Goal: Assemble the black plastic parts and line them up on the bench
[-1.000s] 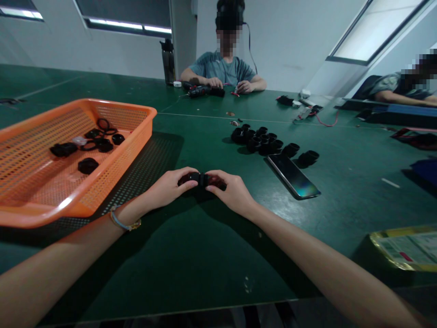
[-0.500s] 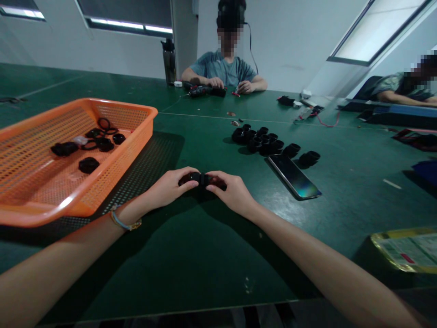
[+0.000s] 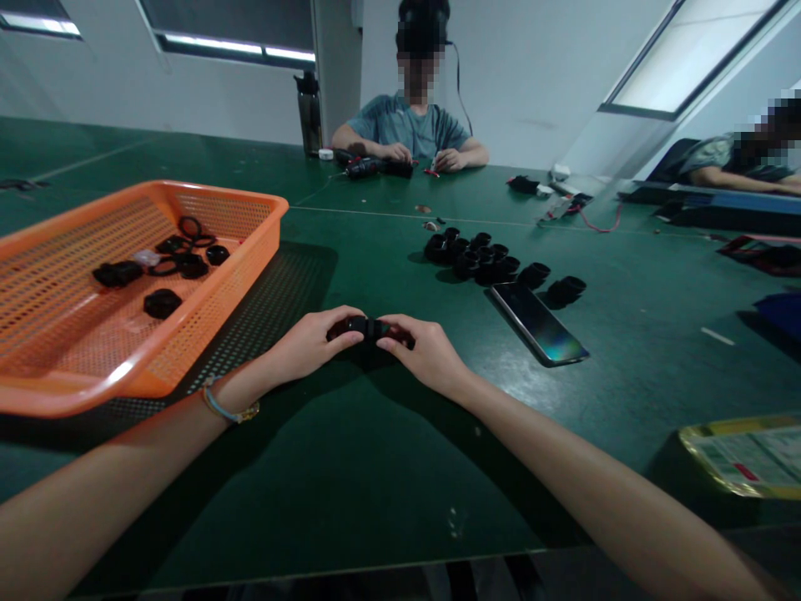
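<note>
Between the left hand [image 3: 313,342] and the right hand [image 3: 430,352] lies a black part [image 3: 370,328], each hand pinching one end.

A large table with a smooth, dark green top [image 3: 300,501] stretches from the near edge almost to the back of the room, crossed by thin pale lines. Behind it rises a plain, pale grey-white wall [image 3: 531,92], with a grey upright panel [image 3: 341,75] left of centre. On the left, a wide, dark grey rectangular window [image 3: 231,21] shows bright strips along its bottom edge; a smaller, similar window [image 3: 31,12] fills the corner. A pale, dark-framed window [image 3: 694,54] slants at upper right. Light is dim and cool, leaving a whitish sheen on the tabletop.
</note>
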`<state>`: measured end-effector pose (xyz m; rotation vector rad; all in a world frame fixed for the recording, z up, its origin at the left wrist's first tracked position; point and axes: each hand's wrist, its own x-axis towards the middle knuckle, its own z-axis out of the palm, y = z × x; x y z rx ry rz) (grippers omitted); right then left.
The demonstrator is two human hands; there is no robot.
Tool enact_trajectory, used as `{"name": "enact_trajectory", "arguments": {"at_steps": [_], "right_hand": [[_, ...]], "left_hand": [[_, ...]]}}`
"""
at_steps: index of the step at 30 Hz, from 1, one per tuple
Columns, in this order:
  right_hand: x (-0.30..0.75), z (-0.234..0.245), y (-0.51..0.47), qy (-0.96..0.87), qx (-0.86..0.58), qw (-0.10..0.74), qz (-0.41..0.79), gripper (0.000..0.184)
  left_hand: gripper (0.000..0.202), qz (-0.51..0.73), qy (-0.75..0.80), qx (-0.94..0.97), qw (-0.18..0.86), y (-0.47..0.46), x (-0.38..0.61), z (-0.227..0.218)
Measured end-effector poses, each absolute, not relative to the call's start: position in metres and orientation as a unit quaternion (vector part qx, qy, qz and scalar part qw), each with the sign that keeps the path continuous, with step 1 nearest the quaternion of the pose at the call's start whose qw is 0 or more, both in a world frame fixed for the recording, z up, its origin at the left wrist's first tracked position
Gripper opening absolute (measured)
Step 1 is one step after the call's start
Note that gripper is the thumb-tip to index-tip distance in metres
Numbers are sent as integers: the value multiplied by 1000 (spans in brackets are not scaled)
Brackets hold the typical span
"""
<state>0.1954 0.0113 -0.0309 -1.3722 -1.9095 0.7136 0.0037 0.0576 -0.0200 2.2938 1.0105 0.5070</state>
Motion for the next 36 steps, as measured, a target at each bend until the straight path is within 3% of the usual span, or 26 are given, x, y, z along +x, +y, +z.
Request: {"name": "enact_trajectory", "arguments": {"at_steps": [13,22,36], "right_hand": [[194,-31,12,-733,-521,351,262,21],[197,-33,9,-717,-492,384,311,38],[197,-33,11,-723,-496,374,303,29]], "left_hand": [[38,194,376,858,291,57,4,-19],[42,193,372,861,287,58,3,-20],[38,195,373,862,283,58,3,-20]]}}
